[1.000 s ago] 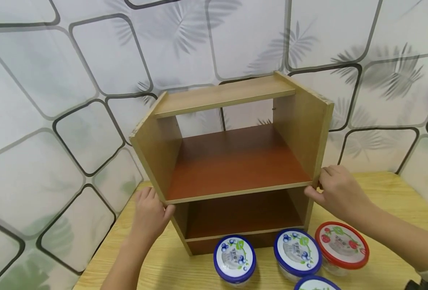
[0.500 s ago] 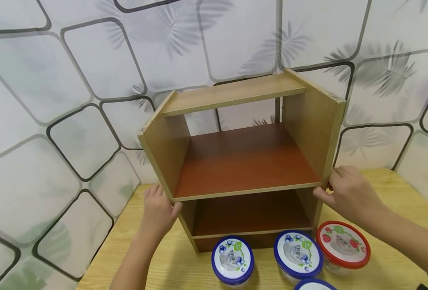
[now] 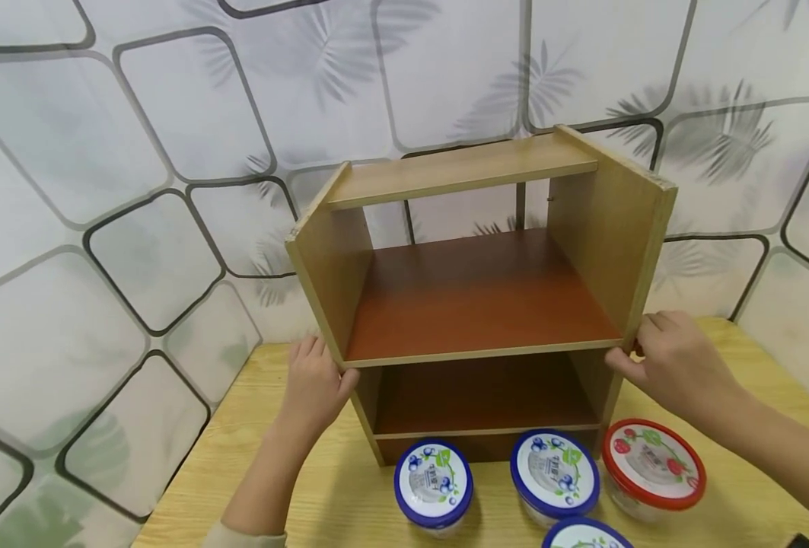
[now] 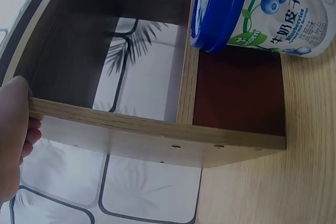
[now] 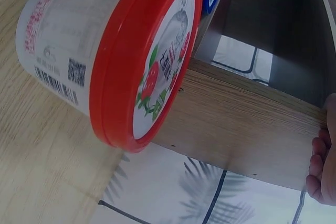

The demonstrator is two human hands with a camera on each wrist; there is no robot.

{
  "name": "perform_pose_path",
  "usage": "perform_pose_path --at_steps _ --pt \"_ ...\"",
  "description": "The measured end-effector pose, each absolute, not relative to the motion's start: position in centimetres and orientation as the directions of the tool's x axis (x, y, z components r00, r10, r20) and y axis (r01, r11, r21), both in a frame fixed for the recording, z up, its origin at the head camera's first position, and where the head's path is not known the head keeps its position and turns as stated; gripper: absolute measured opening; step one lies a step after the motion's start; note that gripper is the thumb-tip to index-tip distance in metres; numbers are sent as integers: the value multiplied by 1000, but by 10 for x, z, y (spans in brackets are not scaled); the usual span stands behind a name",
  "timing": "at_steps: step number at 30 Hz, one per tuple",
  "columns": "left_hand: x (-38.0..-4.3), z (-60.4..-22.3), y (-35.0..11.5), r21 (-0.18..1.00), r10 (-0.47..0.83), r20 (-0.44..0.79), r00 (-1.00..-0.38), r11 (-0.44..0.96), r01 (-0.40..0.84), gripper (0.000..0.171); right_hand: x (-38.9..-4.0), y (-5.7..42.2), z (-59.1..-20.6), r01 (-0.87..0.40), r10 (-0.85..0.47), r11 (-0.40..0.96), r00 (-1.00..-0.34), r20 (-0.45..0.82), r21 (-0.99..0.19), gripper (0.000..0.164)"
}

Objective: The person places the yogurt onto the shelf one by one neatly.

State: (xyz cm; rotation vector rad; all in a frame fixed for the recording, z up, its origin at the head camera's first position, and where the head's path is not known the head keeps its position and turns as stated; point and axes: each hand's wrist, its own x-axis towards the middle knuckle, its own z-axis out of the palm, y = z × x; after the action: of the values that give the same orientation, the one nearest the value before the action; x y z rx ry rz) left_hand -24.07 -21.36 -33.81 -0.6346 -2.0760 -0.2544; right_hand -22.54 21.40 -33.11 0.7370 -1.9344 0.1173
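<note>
A small wooden shelf unit [image 3: 482,355] with red-brown boards stands upright on the table, in the middle of the head view. My left hand [image 3: 316,387] grips its left side panel at the height of the middle board, the thumb over the front edge. At the same height my right hand [image 3: 681,369] holds the right side panel, its thumb also at the front edge. In the left wrist view, part of the left hand [image 4: 11,135] shows on the panel's edge. Curled fingers [image 5: 316,169] lie against the panel's outer face in the right wrist view.
Two blue-lidded tubs [image 3: 434,485] [image 3: 555,473] and a red-lidded tub [image 3: 654,464] stand before the unit. Another blue-lidded tub [image 3: 585,535] is cut off by the lower frame edge. A patterned wall covering [image 3: 445,76] rises behind the wooden table [image 3: 240,426].
The shelf unit has shifted to the right and slightly back along the table, with both hands keeping hold of its sides. The tubs appear to stay in place.
</note>
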Motion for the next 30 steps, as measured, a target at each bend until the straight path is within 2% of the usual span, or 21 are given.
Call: perform_pose_path --at_steps 3,9,19,25,30 --pt "-243 -338 -209 -50 342 820 -458 841 538 17 -224 218 -332 -533 -427 817 -301 853 221 59" --pt "-245 -337 -202 -30 338 816 -469 835 549 17 -225 225 -331 -535 -414 815 -272 869 221 57" --pt "-247 -334 -189 -14 343 792 -505 837 547 15 -224 237 -331 -514 -406 830 -286 868 219 59" --pt "-248 -334 -186 -27 341 804 -487 840 543 16 -224 240 -333 -518 -399 826 -263 878 221 59" --pt "-248 -335 -187 -35 343 807 -480 841 541 14 -223 239 -332 -516 -406 828 -279 870 221 59"
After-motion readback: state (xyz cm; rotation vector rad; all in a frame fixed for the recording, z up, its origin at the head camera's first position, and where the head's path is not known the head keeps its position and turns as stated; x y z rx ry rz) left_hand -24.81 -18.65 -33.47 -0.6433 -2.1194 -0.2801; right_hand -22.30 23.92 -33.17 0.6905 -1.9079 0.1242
